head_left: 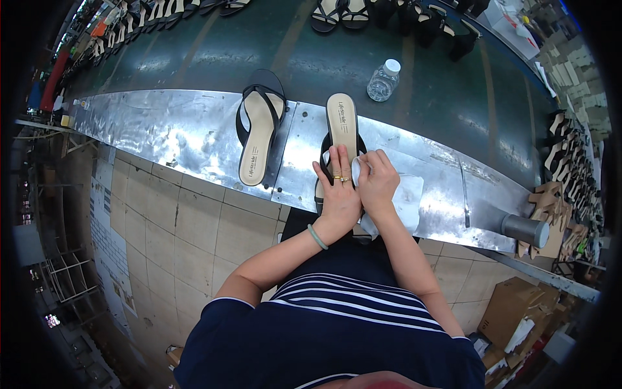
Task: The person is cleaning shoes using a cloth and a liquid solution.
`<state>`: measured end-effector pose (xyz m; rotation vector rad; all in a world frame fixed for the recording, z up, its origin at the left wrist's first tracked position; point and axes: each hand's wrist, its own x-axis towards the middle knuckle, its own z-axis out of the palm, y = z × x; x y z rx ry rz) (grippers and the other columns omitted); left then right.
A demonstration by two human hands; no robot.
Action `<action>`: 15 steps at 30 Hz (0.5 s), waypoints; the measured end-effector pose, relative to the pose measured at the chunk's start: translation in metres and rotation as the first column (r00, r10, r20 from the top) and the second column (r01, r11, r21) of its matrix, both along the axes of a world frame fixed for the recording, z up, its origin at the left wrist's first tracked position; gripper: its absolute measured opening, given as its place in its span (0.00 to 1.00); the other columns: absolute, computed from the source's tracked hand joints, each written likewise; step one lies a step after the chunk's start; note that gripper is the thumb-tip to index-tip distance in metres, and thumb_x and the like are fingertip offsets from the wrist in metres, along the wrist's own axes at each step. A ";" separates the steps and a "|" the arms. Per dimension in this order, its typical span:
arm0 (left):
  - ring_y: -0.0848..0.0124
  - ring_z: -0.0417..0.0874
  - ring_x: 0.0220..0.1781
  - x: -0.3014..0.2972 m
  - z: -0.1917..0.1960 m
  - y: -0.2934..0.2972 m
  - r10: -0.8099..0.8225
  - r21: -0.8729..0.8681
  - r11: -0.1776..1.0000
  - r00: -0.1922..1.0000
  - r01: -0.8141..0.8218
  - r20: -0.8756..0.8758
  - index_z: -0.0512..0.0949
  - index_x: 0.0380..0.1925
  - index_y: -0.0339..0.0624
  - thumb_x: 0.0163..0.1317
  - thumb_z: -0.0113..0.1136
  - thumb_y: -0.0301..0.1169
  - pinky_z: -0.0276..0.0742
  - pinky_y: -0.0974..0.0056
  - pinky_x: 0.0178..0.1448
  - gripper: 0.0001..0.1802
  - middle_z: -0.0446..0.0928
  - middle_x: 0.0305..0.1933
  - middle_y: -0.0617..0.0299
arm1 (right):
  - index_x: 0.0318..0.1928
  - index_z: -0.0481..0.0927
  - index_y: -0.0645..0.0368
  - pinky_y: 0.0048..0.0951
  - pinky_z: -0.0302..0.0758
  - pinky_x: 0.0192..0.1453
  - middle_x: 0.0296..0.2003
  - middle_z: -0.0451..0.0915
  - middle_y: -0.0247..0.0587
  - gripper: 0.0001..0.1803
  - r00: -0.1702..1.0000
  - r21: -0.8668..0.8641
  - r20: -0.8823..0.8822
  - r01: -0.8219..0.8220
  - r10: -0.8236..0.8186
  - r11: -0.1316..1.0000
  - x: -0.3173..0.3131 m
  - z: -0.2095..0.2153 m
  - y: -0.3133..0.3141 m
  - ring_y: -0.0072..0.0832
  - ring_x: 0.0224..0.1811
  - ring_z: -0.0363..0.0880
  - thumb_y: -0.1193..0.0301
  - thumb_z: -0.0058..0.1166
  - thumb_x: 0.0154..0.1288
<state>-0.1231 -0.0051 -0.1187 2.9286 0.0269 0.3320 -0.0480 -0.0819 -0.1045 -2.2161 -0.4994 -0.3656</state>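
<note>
A black sandal with a beige insole lies in front of me on the metal edge of the bench, its heel end pointing away. My left hand lies on it, fingers stretched flat over the insole. Close beside, my right hand is closed in a pinch on a white cloth, held against the sandal's right side; the fingertips are partly hidden. The matching sandal rests to the left with its toe pointing away, touched by neither hand.
A thin white sheet lies right of my hands. Beyond stands a clear bottle with a white cap on the green surface. More sandals line the far side. A grey cylinder sits at the right, cardboard boxes below.
</note>
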 end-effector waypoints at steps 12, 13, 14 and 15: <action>0.27 0.34 0.80 -0.003 0.003 0.003 -0.011 -0.069 0.998 0.999 0.013 0.033 0.75 0.61 0.40 0.61 0.63 0.43 0.30 0.18 0.69 0.31 0.39 0.76 0.20 | 0.34 0.80 0.62 0.23 0.73 0.35 0.29 0.80 0.36 0.03 0.955 0.488 -0.267 0.016 0.132 0.873 0.040 0.011 -0.016 0.20 0.28 0.77 0.80 0.62 0.60; 0.27 0.34 0.79 -0.003 0.005 0.005 -0.024 -0.086 0.996 0.998 0.029 0.055 0.76 0.60 0.42 0.60 0.64 0.43 0.31 0.18 0.69 0.29 0.39 0.76 0.20 | 0.34 0.80 0.62 0.23 0.73 0.35 0.29 0.80 0.36 0.03 0.954 0.486 -0.268 0.012 0.136 0.874 0.046 0.017 -0.023 0.20 0.28 0.77 0.80 0.62 0.60; 0.29 0.35 0.80 -0.004 0.007 0.007 -0.036 -0.122 0.992 0.998 0.043 0.059 0.77 0.58 0.43 0.59 0.65 0.42 0.32 0.18 0.69 0.28 0.39 0.76 0.21 | 0.34 0.81 0.63 0.21 0.72 0.36 0.29 0.79 0.33 0.03 0.907 0.498 -0.387 0.056 0.164 0.865 0.051 0.027 -0.031 0.17 0.30 0.75 0.80 0.63 0.60; 0.29 0.35 0.80 -0.005 0.007 0.011 -0.032 -0.126 0.991 0.998 0.039 0.056 0.77 0.58 0.43 0.59 0.65 0.42 0.32 0.18 0.69 0.28 0.39 0.76 0.21 | 0.35 0.81 0.64 0.19 0.71 0.36 0.29 0.78 0.30 0.03 0.844 0.502 -0.501 0.103 0.192 0.858 0.053 0.033 -0.038 0.13 0.32 0.73 0.80 0.63 0.61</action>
